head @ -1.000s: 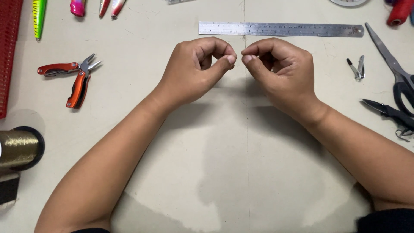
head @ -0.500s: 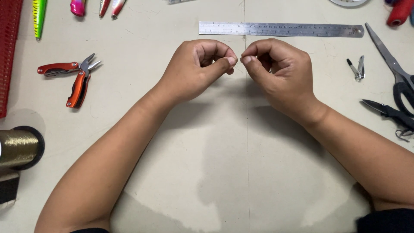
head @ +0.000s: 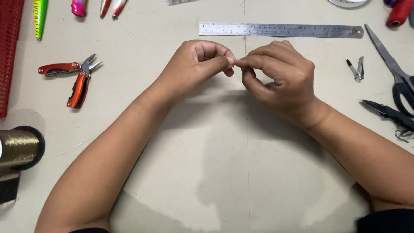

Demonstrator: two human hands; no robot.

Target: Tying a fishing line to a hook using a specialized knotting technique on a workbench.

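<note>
Left hand (head: 196, 64) and right hand (head: 280, 77) curled; pinched fingertips touching above table (head: 215, 172).

Hobby workbench: steel ruler (head: 280, 30), pliers (head: 73, 77), fishing lures (head: 39, 15), thread spool (head: 19, 148).

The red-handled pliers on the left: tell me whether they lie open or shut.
Open. The pliers lie flat on the table, their two red handles splayed wide apart, and the metal tips show a small gap.
</note>
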